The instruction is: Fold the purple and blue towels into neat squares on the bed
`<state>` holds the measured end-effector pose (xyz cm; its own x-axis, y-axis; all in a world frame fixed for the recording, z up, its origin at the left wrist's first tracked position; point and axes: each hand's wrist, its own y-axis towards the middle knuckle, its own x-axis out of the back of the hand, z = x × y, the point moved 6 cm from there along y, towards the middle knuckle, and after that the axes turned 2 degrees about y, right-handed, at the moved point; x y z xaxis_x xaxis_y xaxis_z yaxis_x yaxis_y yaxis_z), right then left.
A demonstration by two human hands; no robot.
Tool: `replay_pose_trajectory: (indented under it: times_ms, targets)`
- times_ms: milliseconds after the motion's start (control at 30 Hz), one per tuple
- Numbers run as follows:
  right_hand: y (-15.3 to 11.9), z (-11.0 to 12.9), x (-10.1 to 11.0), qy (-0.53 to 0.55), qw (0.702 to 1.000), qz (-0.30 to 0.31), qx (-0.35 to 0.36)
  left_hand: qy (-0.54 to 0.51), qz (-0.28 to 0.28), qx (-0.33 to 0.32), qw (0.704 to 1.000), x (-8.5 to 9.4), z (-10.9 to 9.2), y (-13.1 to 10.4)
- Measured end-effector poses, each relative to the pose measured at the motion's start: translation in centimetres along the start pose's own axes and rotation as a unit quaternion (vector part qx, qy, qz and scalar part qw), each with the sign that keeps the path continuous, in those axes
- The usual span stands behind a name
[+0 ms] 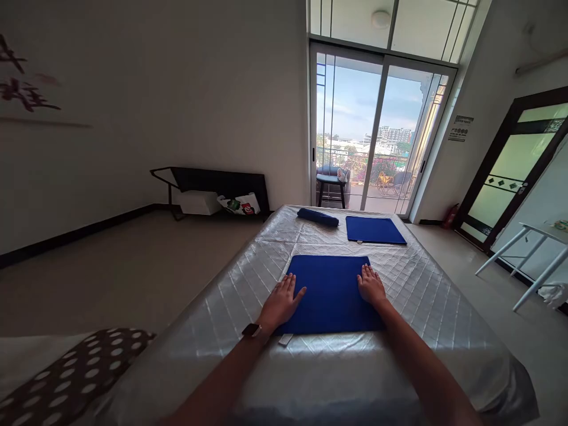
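Observation:
A flat blue cloth mat lies in front of me on a bed-like surface with a silvery quilted cover. My left hand rests on the mat's left edge, fingers stretched out and thumb apart. On the right edge lies my right hand, flat with its fingers extended. A small white tag sticks out at the mat's near left corner. Farther back are a second flat blue mat and a dark blue rolled cloth.
A brown polka-dot cloth is at the lower left. Against the wall stands a black frame with a white box and a printed bag. Beyond the surface are glass sliding doors. A white table stands at right.

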<state>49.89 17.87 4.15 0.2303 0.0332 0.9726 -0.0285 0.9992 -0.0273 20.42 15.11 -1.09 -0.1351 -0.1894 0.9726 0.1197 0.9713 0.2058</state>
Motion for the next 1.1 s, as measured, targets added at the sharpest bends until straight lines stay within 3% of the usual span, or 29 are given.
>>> replay_pose_trajectory:
  times_ms: [167, 400, 600, 667, 767, 967, 1033, 1100]
  targets:
    - [-2.6, 0.5, 0.3, -0.039, 0.999, -0.024, 0.023, -0.011, -0.016, 0.004, 1.0, 0.3, -0.8, 0.3]
    - [-8.3, -0.7, -1.7, -0.018, 1.0, 0.003, 0.022, -0.013, -0.018, 0.007, 1.0, -0.1, -0.5, 0.2]
    - [-9.0, -0.5, -1.6, 0.006, 1.0, 0.004, 0.026, 0.03, 0.037, 0.006, 0.999, 0.4, 0.0, 0.6]
    - [-9.0, -0.3, -1.5, 0.014, 1.0, 0.001, 0.024, 0.051, 0.064, 0.014, 0.996, 1.0, -0.7, 0.8]
    - [-9.1, -0.2, -1.4, 0.027, 0.999, 0.006, 0.024, 0.057, 0.06, -0.021, 0.996, 1.8, -5.0, 0.9]
    - [-9.3, -0.1, -1.5, 0.029, 0.999, 0.012, 0.037, -0.017, 0.007, -0.212, 0.977, 0.3, -18.9, -0.1]
    - [-9.4, -0.1, -1.5, 0.027, 0.999, 0.015, 0.044, -0.025, 0.006, -0.242, 0.97, -0.4, -21.0, -0.3]
    - [-9.4, -0.1, -1.5, 0.028, 0.999, 0.014, 0.044, -0.024, 0.013, -0.236, 0.971, -0.9, -21.0, -0.3]
